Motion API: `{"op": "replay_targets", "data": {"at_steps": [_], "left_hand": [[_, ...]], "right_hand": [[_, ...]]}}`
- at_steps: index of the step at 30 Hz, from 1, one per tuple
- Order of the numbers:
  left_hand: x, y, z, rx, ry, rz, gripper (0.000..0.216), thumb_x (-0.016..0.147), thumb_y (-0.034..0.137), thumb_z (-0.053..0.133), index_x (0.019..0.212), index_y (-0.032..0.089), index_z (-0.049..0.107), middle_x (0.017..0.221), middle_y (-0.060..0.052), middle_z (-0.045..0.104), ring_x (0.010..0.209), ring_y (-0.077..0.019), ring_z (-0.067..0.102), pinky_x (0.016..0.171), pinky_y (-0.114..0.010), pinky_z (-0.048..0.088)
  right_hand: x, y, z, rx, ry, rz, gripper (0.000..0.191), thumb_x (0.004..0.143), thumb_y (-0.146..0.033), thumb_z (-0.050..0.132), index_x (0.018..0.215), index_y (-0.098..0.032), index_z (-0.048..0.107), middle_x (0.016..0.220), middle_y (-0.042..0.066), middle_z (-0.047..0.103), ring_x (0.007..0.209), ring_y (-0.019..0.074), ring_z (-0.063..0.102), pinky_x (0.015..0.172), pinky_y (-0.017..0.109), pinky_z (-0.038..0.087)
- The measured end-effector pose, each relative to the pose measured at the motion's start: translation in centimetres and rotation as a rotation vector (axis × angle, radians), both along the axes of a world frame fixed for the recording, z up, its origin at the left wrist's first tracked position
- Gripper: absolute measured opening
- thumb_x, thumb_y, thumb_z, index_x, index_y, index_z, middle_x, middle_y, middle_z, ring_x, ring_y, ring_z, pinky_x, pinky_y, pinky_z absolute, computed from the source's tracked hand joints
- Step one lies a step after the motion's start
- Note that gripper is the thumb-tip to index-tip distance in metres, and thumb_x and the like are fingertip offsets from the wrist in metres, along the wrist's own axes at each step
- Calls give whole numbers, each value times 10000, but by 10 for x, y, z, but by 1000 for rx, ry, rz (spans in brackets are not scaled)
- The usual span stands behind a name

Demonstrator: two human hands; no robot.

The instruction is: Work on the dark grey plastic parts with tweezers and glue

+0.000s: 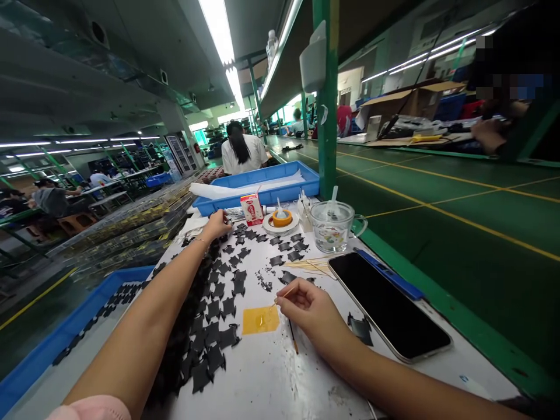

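"How are the hands?"

"My right hand point(308, 309) pinches a thin stick point(275, 303) at the yellow square point(254, 322); my left hand point(215, 225) is beyond it among black pieces point(228, 307), grip unclear."

"Progress?"

"I'd judge the rows point(123, 296) in the blue tray point(65, 336), left of the square, done; the loose black pieces nearer it, I can't tell."

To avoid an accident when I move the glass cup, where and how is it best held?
Probably by its handle, coming from the right: the loop sticks out that way from the upright glass cup, while a white stick rises above the open rim, making a grip from above awkward.
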State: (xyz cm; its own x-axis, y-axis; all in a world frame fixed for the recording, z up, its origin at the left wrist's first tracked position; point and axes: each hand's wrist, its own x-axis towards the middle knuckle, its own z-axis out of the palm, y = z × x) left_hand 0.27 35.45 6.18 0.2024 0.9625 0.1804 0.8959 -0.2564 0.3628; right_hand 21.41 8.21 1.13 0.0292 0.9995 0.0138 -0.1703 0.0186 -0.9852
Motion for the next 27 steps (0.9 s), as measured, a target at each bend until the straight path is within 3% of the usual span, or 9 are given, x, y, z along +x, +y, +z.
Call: {"op": "replay_targets", "data": {"at_steps": [5, 10, 16, 19, 23, 27], "left_hand": [[-11, -33, 22, 139, -57, -205, 328, 973, 343, 640, 1242, 161, 592, 1203, -92, 627, 1012, -227, 652, 860, -426, 579], [-16, -103, 41, 242, -87, -471, 364, 960, 342, 654, 1267, 165, 570, 1170, -86, 637, 1023, -236, 653, 896, -454, 567], [-16, -178, 47, 307, -84, -671, 505, 923, 267, 662, 1342, 220, 384, 1153, -72, 663, 1040, -204, 680, 916, -383, 580], [-15, -205, 48, 324, -60, -713, 481, 941, 243, 634, 1349, 231, 378, 1151, -74, 664, 1054, -192, 678, 913, -344, 580], [-11, -252, 40, 249, 17, -800, 191, 968, 177, 592, 1151, 222, 563, 1085, -46, 680, 995, -160, 678, 899, -267, 567], [-7, -298, 6, 99, 206, -940, 180, 989, 116, 475, 1127, 141, 588, 1197, -126, 652, 1049, -191, 655, 884, -243, 564]], "right_hand": [[-1, 1, -3, 9, -8, -1, 204, 692, -346, 776, 765, -215, 639, 780, 23, 681, 793, 207, 661, 791, 373, 532], [0, -1, 2, -3, -28, 8, 201, 700, -351, 758, 767, -206, 637, 760, 11, 652, 765, 191, 632, 775, 365, 514], [1, -5, 5, 1, -50, 17, 183, 687, -323, 763, 756, -201, 646, 742, -6, 643, 729, 167, 604, 715, 324, 491], [1, -7, 7, 6, -54, 5, 188, 691, -328, 763, 769, -200, 649, 729, -10, 634, 719, 163, 598, 714, 323, 492], [3, -8, 6, 29, -47, -19, 222, 721, -382, 752, 796, -210, 634, 792, 4, 649, 783, 172, 613, 759, 326, 494], [3, -10, 5, 41, -54, 22, 205, 746, -359, 745, 817, -214, 621, 794, -6, 630, 777, 156, 602, 744, 304, 487]]}}
